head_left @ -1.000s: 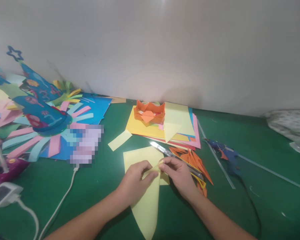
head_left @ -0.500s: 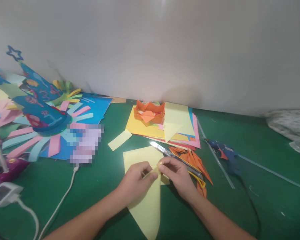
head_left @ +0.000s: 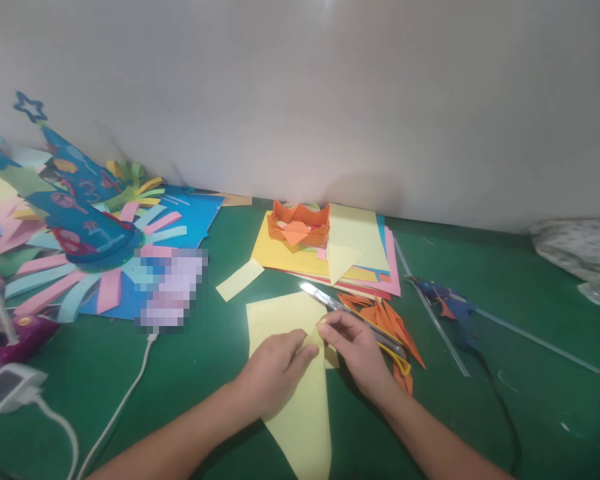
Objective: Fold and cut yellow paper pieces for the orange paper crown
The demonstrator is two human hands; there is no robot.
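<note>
A pale yellow sheet of paper (head_left: 307, 423), partly folded, hangs down from between my hands toward the front edge of the view. My left hand (head_left: 277, 367) grips it with thumb and fingers near its top. Close beside it, my right hand (head_left: 353, 347) pinches the same paper's upper corner. Behind them another part of pale yellow paper (head_left: 275, 317) lies flat; whether it is the same sheet is hidden by my hands. A box cutter (head_left: 325, 298) with its blade out lies just beyond my right hand, on folded orange paper pieces (head_left: 393, 323).
Coloured paper sheets (head_left: 265, 247) are stacked at the back, carrying an orange folded paper crown (head_left: 300, 227). A blue glue gun (head_left: 447, 303) and glue sticks (head_left: 535, 340) lie right. Blue cone hats (head_left: 87, 227), a purple glue gun (head_left: 25, 340) and white cables (head_left: 130, 393) stand left.
The lower part of the held paper has swung slightly to the right. My left hand has turned a little, and its fingers have closed nearer the fold. My right hand has hardly moved.
</note>
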